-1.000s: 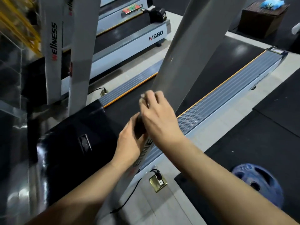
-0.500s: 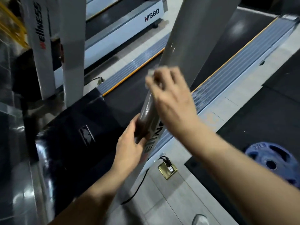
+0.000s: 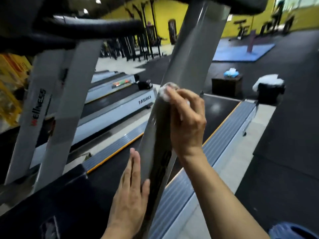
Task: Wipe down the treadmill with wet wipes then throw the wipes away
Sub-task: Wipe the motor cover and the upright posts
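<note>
The treadmill's grey right upright (image 3: 189, 57) runs diagonally through the middle of the view. My right hand (image 3: 187, 121) holds a crumpled white wet wipe (image 3: 164, 93) and presses it against the upright about halfway up. My left hand (image 3: 131, 192) lies lower down with straight fingers flat against the left side of the same post. The black running belt (image 3: 217, 107) and its grey side rail (image 3: 229, 133) stretch away behind the post. A black bin with a white liner (image 3: 269, 87) stands past the treadmill's far end.
A dark wooden box (image 3: 226, 86) with a blue wipes pack (image 3: 230, 73) on top stands beside the bin. Another treadmill marked MS80 (image 3: 120, 104) is on the left. A blue weight plate (image 3: 290, 232) lies on the floor at lower right. The black handlebar (image 3: 89, 26) crosses overhead.
My right hand has slid the wipe up the upright. My left hand has opened flat against the post. The view has tilted up, showing the gym, the bin and the box.
</note>
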Available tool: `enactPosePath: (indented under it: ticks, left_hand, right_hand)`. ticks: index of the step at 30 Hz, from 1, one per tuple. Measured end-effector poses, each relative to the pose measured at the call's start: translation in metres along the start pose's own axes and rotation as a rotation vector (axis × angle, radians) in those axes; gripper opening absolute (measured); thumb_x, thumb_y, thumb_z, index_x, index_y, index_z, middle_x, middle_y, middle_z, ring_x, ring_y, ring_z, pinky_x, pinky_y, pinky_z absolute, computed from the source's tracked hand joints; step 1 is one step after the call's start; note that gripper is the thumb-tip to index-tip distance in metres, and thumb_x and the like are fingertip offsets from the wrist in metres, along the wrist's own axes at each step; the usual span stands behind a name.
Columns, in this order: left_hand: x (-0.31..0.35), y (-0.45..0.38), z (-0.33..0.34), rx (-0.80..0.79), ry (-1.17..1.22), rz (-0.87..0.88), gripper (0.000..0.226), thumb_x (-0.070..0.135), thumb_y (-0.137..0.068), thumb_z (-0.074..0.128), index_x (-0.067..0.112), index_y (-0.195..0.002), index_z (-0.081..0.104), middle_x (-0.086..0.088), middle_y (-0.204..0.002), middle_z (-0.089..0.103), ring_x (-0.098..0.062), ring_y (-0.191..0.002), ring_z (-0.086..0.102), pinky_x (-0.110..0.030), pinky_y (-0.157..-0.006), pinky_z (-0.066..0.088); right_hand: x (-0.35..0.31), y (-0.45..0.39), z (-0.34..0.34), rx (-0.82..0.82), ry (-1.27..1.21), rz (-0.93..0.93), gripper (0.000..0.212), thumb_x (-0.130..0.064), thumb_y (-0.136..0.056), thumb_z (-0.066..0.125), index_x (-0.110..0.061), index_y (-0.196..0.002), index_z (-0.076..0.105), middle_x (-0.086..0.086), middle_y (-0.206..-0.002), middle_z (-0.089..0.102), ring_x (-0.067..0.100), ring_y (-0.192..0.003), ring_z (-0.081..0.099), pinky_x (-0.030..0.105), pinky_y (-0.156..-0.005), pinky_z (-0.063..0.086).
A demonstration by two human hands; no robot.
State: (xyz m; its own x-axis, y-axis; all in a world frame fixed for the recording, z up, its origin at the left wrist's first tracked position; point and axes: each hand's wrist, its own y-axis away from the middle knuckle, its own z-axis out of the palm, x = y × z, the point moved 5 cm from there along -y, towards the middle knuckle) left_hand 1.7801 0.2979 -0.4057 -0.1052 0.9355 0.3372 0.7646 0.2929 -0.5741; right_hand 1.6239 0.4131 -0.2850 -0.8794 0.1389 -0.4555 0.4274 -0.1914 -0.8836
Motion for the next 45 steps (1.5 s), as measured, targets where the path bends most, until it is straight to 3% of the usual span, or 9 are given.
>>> enactPosePath:
  ticks: [4, 9, 15, 18, 23, 29, 36, 40, 45]
  left_hand:
    - [0.004, 0.004, -0.003, 0.148, -0.066, 0.036, 0.071, 0.043, -0.1, 0.031, 0.024, -0.162, 0.004, 0.011, -0.17, 0.007, -0.013, -0.144, 0.032, -0.025, -0.098, 0.044]
    - [0.007, 0.009, 0.001, 0.203, -0.131, 0.064, 0.071, 0.047, -0.099, 0.026, 0.031, -0.161, -0.004, 0.016, -0.169, 0.002, -0.009, -0.145, 0.029, -0.039, -0.087, 0.058]
    - [0.004, 0.011, 0.008, 0.238, -0.171, 0.098, 0.069, 0.047, -0.101, 0.025, 0.032, -0.161, -0.005, 0.017, -0.169, 0.0, -0.004, -0.146, 0.02, -0.039, -0.098, 0.052]
    - [0.001, 0.012, 0.008, 0.244, -0.16, 0.1, 0.069, 0.049, -0.1, 0.023, 0.036, -0.16, -0.008, 0.019, -0.168, -0.002, -0.004, -0.145, 0.021, -0.041, -0.094, 0.054]
    - [0.003, 0.01, 0.007, 0.238, -0.155, 0.091, 0.07, 0.042, -0.102, 0.029, 0.029, -0.162, -0.005, 0.008, -0.17, 0.005, -0.02, -0.149, 0.032, -0.045, -0.099, 0.051]
    - [0.001, 0.01, 0.008, 0.251, -0.129, 0.087, 0.07, 0.039, -0.101, 0.032, 0.028, -0.162, -0.002, 0.007, -0.17, 0.006, -0.017, -0.151, 0.026, -0.041, -0.111, 0.04]
    - [-0.007, 0.005, 0.011, 0.2, -0.098, 0.1, 0.07, 0.042, -0.101, 0.027, 0.026, -0.161, -0.004, 0.008, -0.17, 0.0, -0.011, -0.154, 0.016, -0.033, -0.118, 0.026]
    - [-0.01, 0.002, 0.008, 0.142, -0.057, 0.092, 0.072, 0.039, -0.1, 0.031, 0.017, -0.161, 0.0, 0.001, -0.17, 0.002, -0.005, -0.154, 0.005, -0.021, -0.123, 0.007]
    - [-0.024, 0.072, 0.011, 0.177, 0.058, -0.045, 0.067, 0.019, -0.104, 0.046, 0.016, -0.162, 0.013, -0.001, -0.169, 0.014, -0.009, -0.155, 0.012, -0.024, -0.125, 0.009]
  right_hand:
    - [0.049, -0.028, 0.004, 0.079, -0.204, 0.31, 0.041, -0.002, -0.092, 0.062, -0.021, -0.127, 0.069, -0.001, -0.123, 0.068, 0.011, -0.115, 0.064, 0.04, -0.102, 0.05]
    - [0.039, 0.013, 0.005, 0.049, -0.283, 0.316, 0.051, 0.009, -0.089, 0.055, -0.014, -0.133, 0.064, 0.0, -0.136, 0.062, 0.011, -0.132, 0.053, 0.047, -0.111, 0.042]
    - [0.019, 0.066, -0.013, -0.046, -0.157, -0.096, 0.033, 0.001, -0.094, 0.063, -0.008, -0.125, 0.069, 0.01, -0.126, 0.066, 0.027, -0.119, 0.06, 0.037, -0.106, 0.045]
    - [0.057, 0.001, -0.006, 0.096, -0.036, 0.111, 0.032, -0.006, -0.088, 0.067, -0.018, -0.117, 0.075, 0.006, -0.108, 0.065, 0.031, -0.1, 0.059, 0.019, -0.091, 0.041]
    - [0.067, 0.0, -0.007, 0.074, -0.163, 0.241, 0.026, -0.017, -0.085, 0.068, -0.024, -0.108, 0.076, -0.002, -0.098, 0.065, 0.017, -0.09, 0.067, 0.038, -0.082, 0.056]
    - [0.015, 0.146, -0.03, -0.215, -0.143, 0.023, 0.012, -0.006, -0.094, 0.064, -0.013, -0.102, 0.071, 0.002, -0.098, 0.061, 0.022, -0.092, 0.062, 0.028, -0.084, 0.05]
    - [0.044, 0.059, -0.024, -0.177, -0.129, 0.256, 0.021, -0.003, -0.085, 0.061, -0.018, -0.099, 0.065, 0.005, -0.095, 0.059, 0.008, -0.079, 0.058, 0.034, -0.078, 0.052]
    - [0.003, 0.15, -0.025, -0.353, -0.186, 0.076, 0.017, -0.002, -0.092, 0.06, -0.013, -0.104, 0.065, 0.003, -0.099, 0.057, 0.015, -0.09, 0.058, 0.027, -0.081, 0.047]
    - [-0.012, 0.171, -0.026, -0.389, -0.167, -0.045, 0.01, -0.007, -0.097, 0.057, -0.01, -0.104, 0.064, 0.005, -0.1, 0.055, 0.024, -0.091, 0.055, 0.041, -0.084, 0.048]
